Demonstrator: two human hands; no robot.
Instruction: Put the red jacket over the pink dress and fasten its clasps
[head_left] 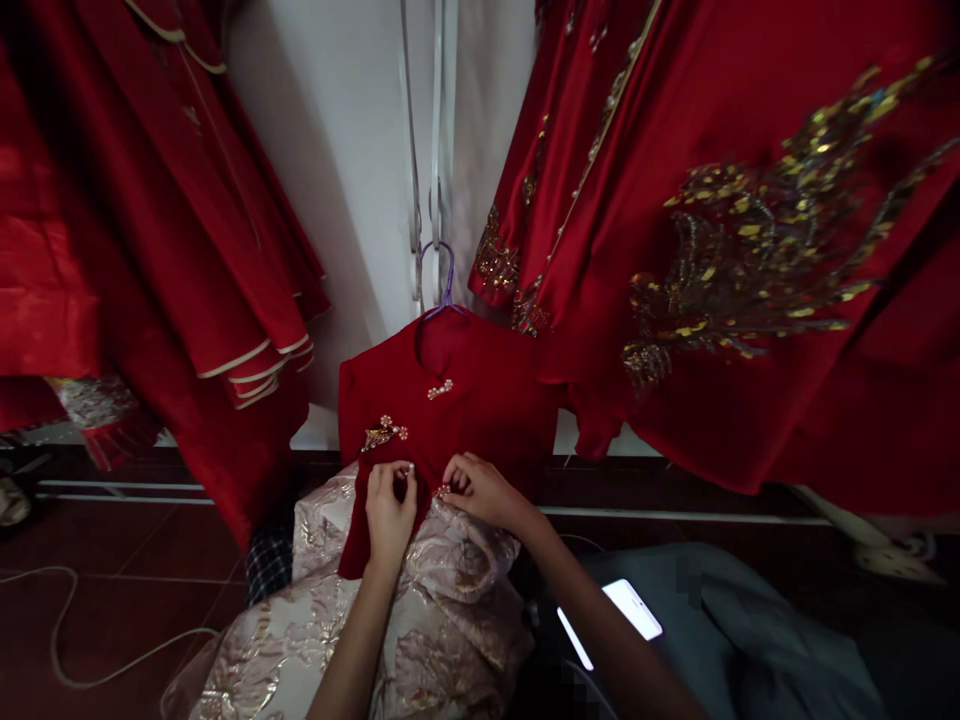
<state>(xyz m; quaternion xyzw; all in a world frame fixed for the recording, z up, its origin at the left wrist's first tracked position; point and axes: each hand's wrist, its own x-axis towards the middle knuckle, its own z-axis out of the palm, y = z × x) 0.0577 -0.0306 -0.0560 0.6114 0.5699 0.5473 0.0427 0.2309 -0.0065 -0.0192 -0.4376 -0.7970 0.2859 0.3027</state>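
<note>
A small dark red top [480, 395] hangs on a purple hanger [444, 285] in front of me, over a pale pink brocade skirt [442, 620]. Gold and pearl clasps [384, 433] run down its front. My left hand [390, 510] pinches the front edge of the red top, fingers closed on the fabric. My right hand [480, 488] is closed on the same edge just to the right, with a small beaded clasp at its fingertips.
Red gowns hang on both sides: one with cream piping [187, 230] at left, one with gold embroidery [750, 260] at right. A lit phone [634, 608] lies on grey cloth at lower right. A white cord [67, 640] trails across the dark red floor.
</note>
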